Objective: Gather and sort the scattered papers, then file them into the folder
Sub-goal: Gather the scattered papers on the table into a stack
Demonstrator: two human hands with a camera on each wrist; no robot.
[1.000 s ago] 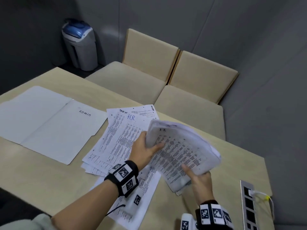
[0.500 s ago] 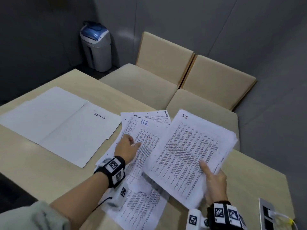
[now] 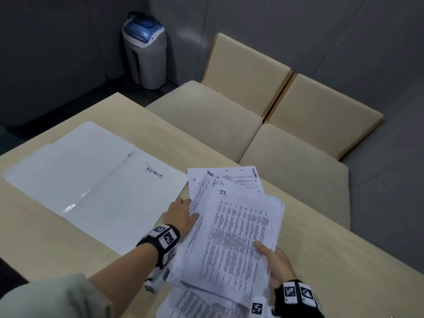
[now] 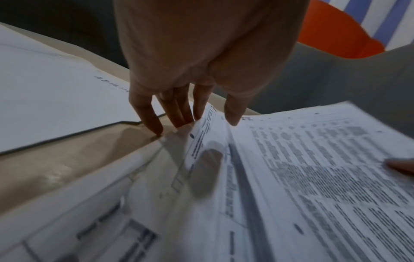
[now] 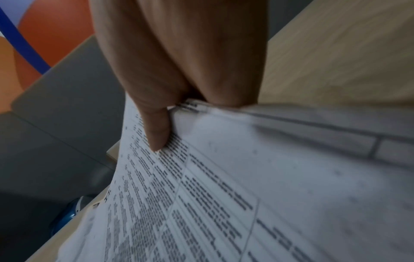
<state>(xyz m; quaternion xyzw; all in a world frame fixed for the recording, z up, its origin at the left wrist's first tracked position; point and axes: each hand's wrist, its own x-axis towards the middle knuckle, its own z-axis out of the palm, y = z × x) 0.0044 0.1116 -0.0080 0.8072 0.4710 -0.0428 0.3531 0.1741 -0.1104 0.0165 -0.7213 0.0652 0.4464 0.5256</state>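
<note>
An open white folder (image 3: 91, 180) marked ADMIN lies on the left of the beige table (image 3: 46, 237). Right of it sits a pile of printed sheets, one marked H.R. (image 3: 202, 191) and another behind it (image 3: 241, 177). My right hand (image 3: 266, 253) pinches the near right corner of a stack marked I.T. (image 3: 241, 230), thumb on top, and holds it over the pile. In the right wrist view the thumb presses on the stack (image 5: 224, 195). My left hand (image 3: 183, 210) is at the pile's left edge. In the left wrist view its straight fingers (image 4: 154, 120) touch the table and the sheets' edge.
More loose sheets (image 3: 199, 304) lie near the table's front edge under the held stack. Two beige chairs (image 3: 218, 115) (image 3: 298, 157) stand against the table's far side. A grey bin with a blue lid (image 3: 145, 49) sits in the corner.
My right hand has swung the I.T. stack left over the H.R. pile, and the stack has flattened out. My left hand let go of it and moved to the pile's left edge by the folder.
</note>
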